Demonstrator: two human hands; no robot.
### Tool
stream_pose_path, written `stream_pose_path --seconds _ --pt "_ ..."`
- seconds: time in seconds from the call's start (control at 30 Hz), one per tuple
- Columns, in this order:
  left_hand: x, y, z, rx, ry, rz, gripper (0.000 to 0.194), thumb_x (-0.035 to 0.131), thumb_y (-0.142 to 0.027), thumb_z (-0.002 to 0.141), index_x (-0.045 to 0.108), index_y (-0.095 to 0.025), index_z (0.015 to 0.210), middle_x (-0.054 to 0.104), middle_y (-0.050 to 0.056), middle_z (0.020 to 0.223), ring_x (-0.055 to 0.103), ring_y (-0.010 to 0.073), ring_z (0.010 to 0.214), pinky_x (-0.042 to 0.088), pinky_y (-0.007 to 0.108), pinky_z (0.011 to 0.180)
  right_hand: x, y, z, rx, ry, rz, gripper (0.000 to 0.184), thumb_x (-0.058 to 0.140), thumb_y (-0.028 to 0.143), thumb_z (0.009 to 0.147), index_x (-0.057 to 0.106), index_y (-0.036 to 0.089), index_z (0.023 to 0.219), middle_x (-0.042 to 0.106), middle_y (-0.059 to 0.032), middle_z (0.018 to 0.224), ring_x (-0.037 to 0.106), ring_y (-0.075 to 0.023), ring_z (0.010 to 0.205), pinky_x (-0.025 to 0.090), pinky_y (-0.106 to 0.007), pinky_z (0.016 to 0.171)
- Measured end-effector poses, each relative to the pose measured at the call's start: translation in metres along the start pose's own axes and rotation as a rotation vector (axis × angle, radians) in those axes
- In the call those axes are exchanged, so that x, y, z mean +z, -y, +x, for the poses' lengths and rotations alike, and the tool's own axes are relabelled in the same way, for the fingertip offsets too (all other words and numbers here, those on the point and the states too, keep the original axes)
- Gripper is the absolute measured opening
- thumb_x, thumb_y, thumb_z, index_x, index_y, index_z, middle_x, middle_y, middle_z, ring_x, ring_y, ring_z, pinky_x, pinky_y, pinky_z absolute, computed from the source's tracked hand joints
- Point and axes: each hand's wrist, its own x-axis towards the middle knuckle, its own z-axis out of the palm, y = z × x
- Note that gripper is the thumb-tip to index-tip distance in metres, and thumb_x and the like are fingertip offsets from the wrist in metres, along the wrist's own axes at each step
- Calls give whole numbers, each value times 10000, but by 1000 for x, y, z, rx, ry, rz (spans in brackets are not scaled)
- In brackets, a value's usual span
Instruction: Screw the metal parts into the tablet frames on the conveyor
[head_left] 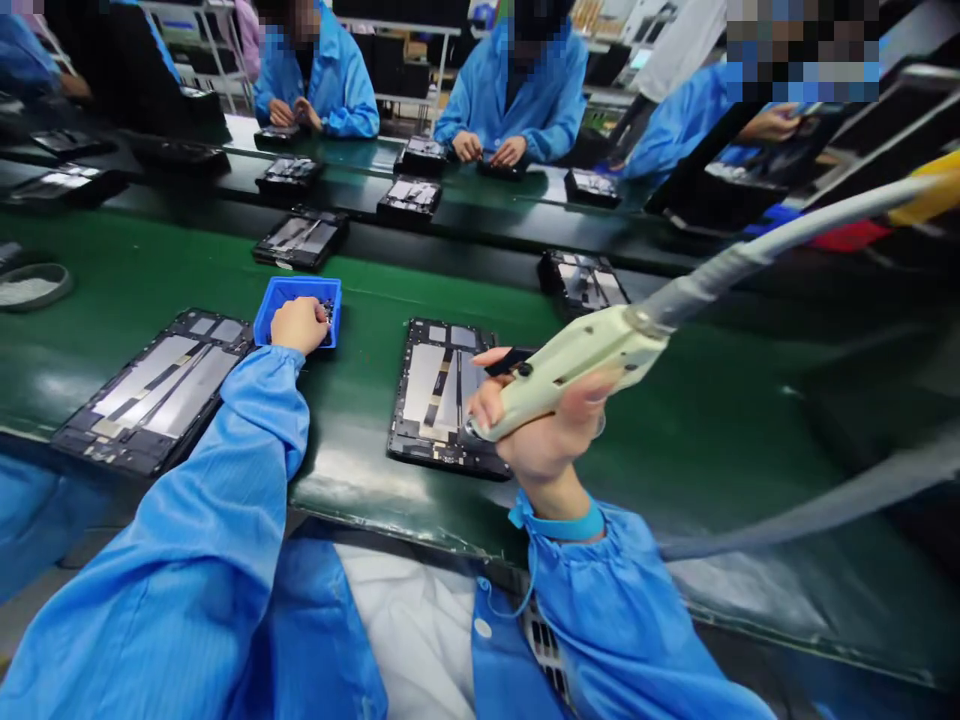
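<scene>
At far left a round dish (66,282) of whitish bits sits on the green desk (352,390). Next lies an opened tablet (154,385), its silvery inside facing up, beside the left sleeve (225,470). The left grip (297,325) dips into a blue bin (298,287) of small dark pieces, fingers bunched; whether they pinch one I cannot tell. Right of the bin, a second opened tablet (427,375) lies flat, partly beneath the right grip (551,440), which is wrapped around a cream electric screwdriver (581,360). Its nose points down-left over that tablet; its grey cable (712,270) runs up to the right.
</scene>
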Motion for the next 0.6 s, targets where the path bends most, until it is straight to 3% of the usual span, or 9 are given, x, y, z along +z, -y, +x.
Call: stream_pose_path --seconds 0.23,0.43,0.6 --pt "6 1 0 12 -52 -53 251 608 -176 855 786 -193 1033 781 140 1116 693 361 1154 534 466 1030 7 -18 -2 47 -28 -84 820 579 991 693 722 206 882 438 49 412 389 -149 322 367 -308 385" --pt "6 0 0 23 -76 -144 422 546 -213 926 743 -218 1299 754 126 1261 642 357 1257 482 490 1110 0 -20 -4 122 -27 -129 836 597 1016 633 697 221 874 444 68 426 388 -137 322 343 -276 384" --pt "6 -3 -3 17 -62 -161 370 513 -229 958 784 -203 1209 752 122 1251 627 354 1250 458 463 1110 1 -22 -5 109 -40 -120 852 578 1024 645 702 212 871 443 67 426 380 -129 318 337 -265 379"
